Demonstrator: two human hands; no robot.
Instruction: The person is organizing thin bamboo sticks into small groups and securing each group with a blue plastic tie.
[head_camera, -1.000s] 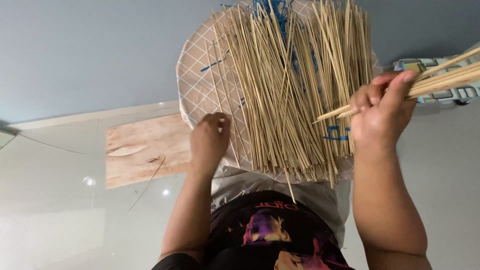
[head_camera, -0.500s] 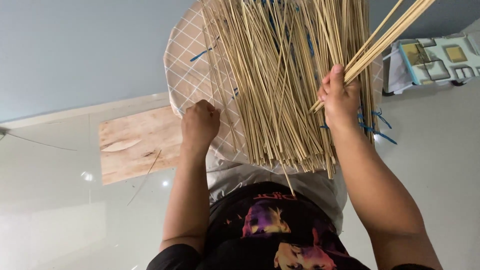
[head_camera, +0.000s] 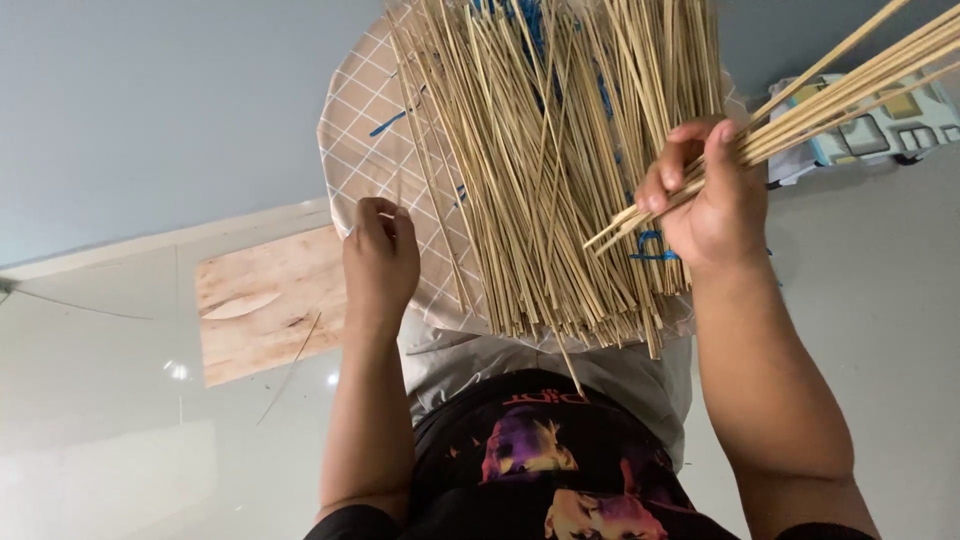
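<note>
Sticks (head_camera: 560, 170), thin and pale like bamboo skewers, lie in a thick loose heap across the person's lap, spread over a cloth (head_camera: 375, 150) with a white grid pattern and some blue marks showing through between them. Their near ends hang raggedly past the cloth's edge, above a grey garment and a black shirt with a purple print.

The right hand (head_camera: 705, 195) is clenched around a separate bundle (head_camera: 840, 85) of the same sticks. That bundle slants up and away to the right, out of the frame, with its short ends poking out below the fingers, just over the heap. The thumb and fingers wrap it fully.

The left hand (head_camera: 380, 260) sits at the left edge of the heap, fingers curled in toward the cloth. It looks to be pinching or pressing the cloth's edge, but I cannot tell whether it actually grips anything; no stick shows in it.

Beside the left arm a flat wooden board (head_camera: 265, 300) lies on the pale glossy floor (head_camera: 120, 420), with a single stray stick resting across its corner. Off to the right, behind the raised bundle, a small patterned box (head_camera: 880, 130) sits on the floor, well apart from the heap.
</note>
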